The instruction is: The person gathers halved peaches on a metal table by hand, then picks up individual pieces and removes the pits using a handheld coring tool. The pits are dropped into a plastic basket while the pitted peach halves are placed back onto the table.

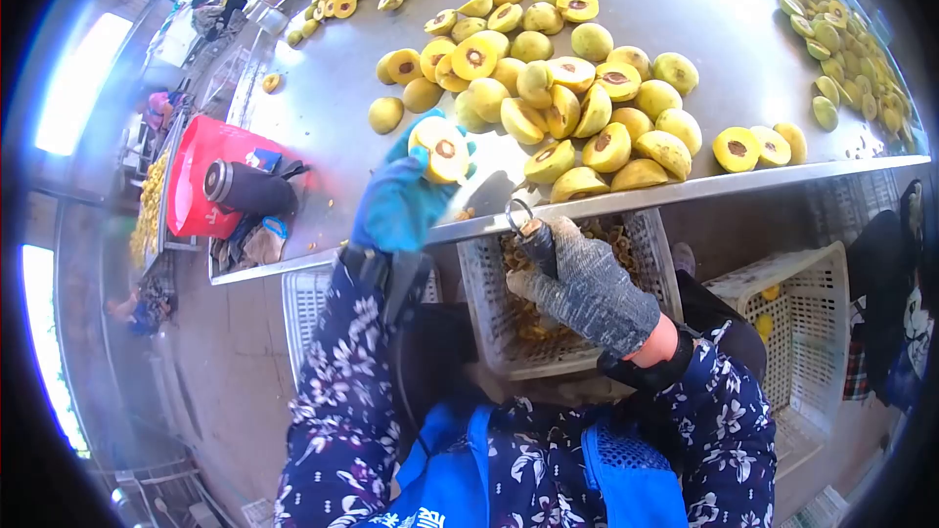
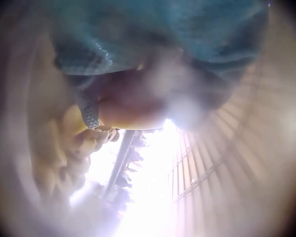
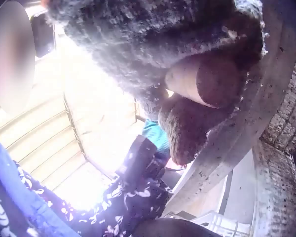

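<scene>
We see a cut yellow peach half (image 1: 446,152) in the gloved left hand (image 1: 401,198), at the near edge of the steel table (image 1: 685,0), left of the near peach pile (image 1: 597,127). Its thumb and fingers are curled round the fruit, with the pale cut face and brown centre turned up to us. The right hand (image 1: 599,288), in grey knit, has its fingers clamped on the handle of a ring-ended tool (image 1: 537,240), over a plastic crate (image 1: 477,303).

We judge the half light, firm enough to hold its shape yet easily bruised, and slick on its wet cut side. We would cup the rounded skin from beneath, thumb at the rim, leaving the face clear. The tool looks stiff; we would hold it by the handle, clear of the ring.
</scene>
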Demonstrator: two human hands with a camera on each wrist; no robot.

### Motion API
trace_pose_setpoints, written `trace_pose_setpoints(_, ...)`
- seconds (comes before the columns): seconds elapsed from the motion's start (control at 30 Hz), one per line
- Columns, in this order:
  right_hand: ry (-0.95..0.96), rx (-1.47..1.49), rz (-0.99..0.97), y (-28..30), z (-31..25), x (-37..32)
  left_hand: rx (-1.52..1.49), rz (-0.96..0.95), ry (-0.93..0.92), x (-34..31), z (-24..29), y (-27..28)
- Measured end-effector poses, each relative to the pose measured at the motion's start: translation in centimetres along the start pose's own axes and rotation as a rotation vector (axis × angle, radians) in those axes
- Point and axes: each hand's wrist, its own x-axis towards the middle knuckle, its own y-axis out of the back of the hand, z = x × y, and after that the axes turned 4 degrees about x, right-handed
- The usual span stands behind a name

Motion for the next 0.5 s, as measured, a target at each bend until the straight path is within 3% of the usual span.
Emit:
trace_pose_setpoints(0.07,-0.05,-0.008,0.0,-0.2,-0.6,0.2,-0.312,0.053,0.075,-2.0,-1.0,-1.9)
trace_pose_setpoints(0.1,-0.106,-0.016,0.004,-0.3,-0.8,0.3,-0.314,0.054,0.073,-2.5,-1.7,-2.3)
trace_pose_setpoints(0.17,-0.097,-0.038,-0.013,-0.6,-0.6,0.4,-0.51,-0.024,0.097,-3.2,-3.4,-3.1)
trace_pose_setpoints(0.2,-0.122,-0.085,-0.013,-0.6,-0.9,0.4,-0.43,0.106,0.087,-3.4,-3.8,-4.1)
trace_pose_setpoints(0.3,-0.128,-0.133,0.009,-0.9,-0.7,0.3,-0.292,0.202,-0.046,-3.8,-4.5,-7.1)
trace_pose_setpoints(0.37,-0.209,-0.096,-0.032,-1.0,-0.4,0.3,-0.307,0.15,-0.049,-3.9,-4.6,-7.1)
trace_pose_setpoints(0.5,-0.168,-0.101,-0.013,-1.0,-0.4,0.4,-0.258,0.147,-0.093,-3.9,-4.8,-7.7)
